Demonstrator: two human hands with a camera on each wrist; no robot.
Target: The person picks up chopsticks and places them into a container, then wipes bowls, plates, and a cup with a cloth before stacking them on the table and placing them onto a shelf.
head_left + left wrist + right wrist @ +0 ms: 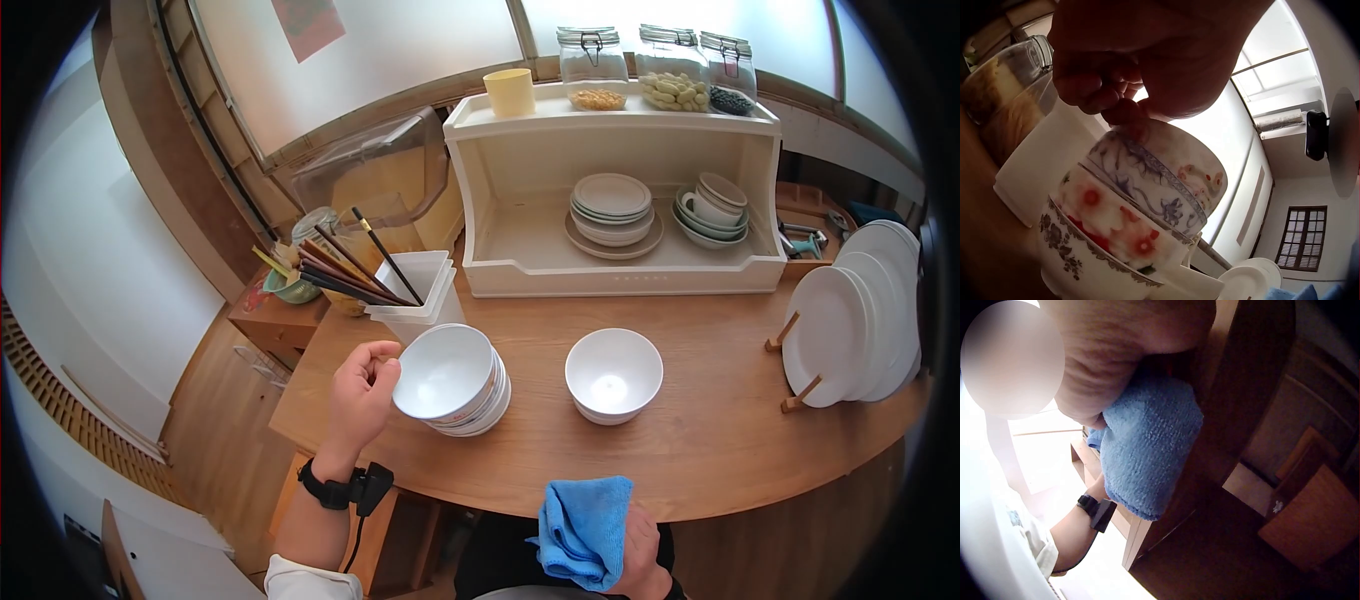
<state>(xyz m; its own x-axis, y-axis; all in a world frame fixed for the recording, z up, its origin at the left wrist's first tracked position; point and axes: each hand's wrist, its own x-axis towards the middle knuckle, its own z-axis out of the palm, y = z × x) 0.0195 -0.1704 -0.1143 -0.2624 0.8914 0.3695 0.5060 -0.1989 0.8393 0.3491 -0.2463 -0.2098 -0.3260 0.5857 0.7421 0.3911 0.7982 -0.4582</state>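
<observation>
In the head view a stack of white bowls (447, 375) stands left of centre, its top bowl tilted. My left hand (365, 393) pinches the rim of that top bowl from the left. The left wrist view shows the stack's flowered sides, with the hand (1147, 62) at the upper bowl (1160, 169). My right hand (642, 555) holds a folded blue cloth (583, 530) at the table's front edge. In the right wrist view the cloth (1150, 444) hangs from the hand (1129, 350). Another white bowl pair (613, 375) stands to the right of the stack.
A white container (425, 300) with chopsticks stands behind the stack. The cream shelf (620, 280) at the back holds plates (612, 195), bowls and a cup; jars (675, 75) and a yellow cup (510, 92) stand on top. White plates (830, 330) stand in a wooden rack at the right.
</observation>
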